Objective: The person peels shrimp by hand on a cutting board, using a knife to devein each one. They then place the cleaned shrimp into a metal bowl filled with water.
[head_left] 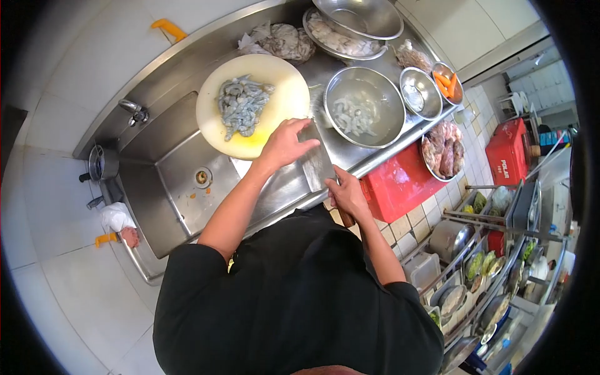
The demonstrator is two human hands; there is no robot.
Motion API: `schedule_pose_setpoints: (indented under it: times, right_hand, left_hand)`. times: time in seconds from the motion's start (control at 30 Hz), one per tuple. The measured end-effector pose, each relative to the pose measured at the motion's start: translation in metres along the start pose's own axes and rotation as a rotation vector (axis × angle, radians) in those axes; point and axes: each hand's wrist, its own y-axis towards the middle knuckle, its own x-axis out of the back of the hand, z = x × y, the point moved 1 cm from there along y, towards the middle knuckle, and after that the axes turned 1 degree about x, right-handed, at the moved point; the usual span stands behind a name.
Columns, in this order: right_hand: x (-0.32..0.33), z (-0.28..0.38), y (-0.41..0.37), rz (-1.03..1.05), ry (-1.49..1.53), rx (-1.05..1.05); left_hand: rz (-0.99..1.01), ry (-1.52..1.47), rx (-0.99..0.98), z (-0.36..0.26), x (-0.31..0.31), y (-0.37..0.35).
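My right hand (347, 195) is wrapped around the wooden handle of a cleaver (316, 164), whose broad metal blade points up toward the counter. Beside the blade is my left hand (289, 145), thumb apart from the fingers, its fingertips close to the blade's upper end and overlapping the board's edge. A round, pale cutting board (287, 81) spans the corner of the sink. On it lies a pile of grey peeled shrimp (242, 107), with a yellowish wet patch nearby. To the right, a steel bowl (389, 94) holds more pale shrimp (355, 116) in water.
A sink (164, 164) with a tap (134, 111) lies left. Behind the board are a plastic bag (284, 41) and stacked bowls (369, 19). Carrots (447, 84) sit at the counter's right end. Below stand a red cooler (400, 184), a meat-filled bowl (445, 150) and racks (481, 250).
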Motion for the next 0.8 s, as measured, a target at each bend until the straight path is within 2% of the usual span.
schedule_pose_setpoints:
  times: [0.03,0.1,0.13,0.23,0.33,0.43,0.53,0.7,0.8]
  right_hand:
    - [0.001,0.001,-0.003,-0.013,0.003,0.002]
    - [0.002,-0.005,-0.007,-0.069,0.018,0.016]
    - [0.002,-0.007,-0.009,-0.102,0.013,0.028]
    - [0.001,-0.006,-0.017,-0.166,-0.034,0.055]
    - [-0.004,0.006,-0.017,-0.152,-0.194,0.125]
    - [-0.014,0.014,-0.013,-0.11,-0.4,0.236]
    - [-0.023,0.028,-0.011,-0.045,-0.449,0.249]
    - [-0.003,0.033,-0.014,-0.228,-0.499,0.162]
    - [0.02,0.007,-0.009,-0.317,-0.349,0.158]
  left_hand:
    - [0.0,0.078,-0.039,-0.003,0.001,0.001]
    - [-0.032,0.296,0.081,0.029,0.018,0.002]
    - [0.068,0.372,0.333,0.03,0.035,0.003]
    - [0.021,0.793,0.25,0.087,0.056,-0.014]
    - [-0.084,0.742,0.098,0.093,0.06,-0.024]
    - [-0.039,0.868,0.194,0.088,0.057,-0.022]
    - [-0.033,0.866,0.211,0.093,0.053,-0.019]
    - [-0.029,0.823,0.18,0.094,0.051,-0.025]
    - [-0.055,0.788,0.139,0.091,0.057,-0.03]
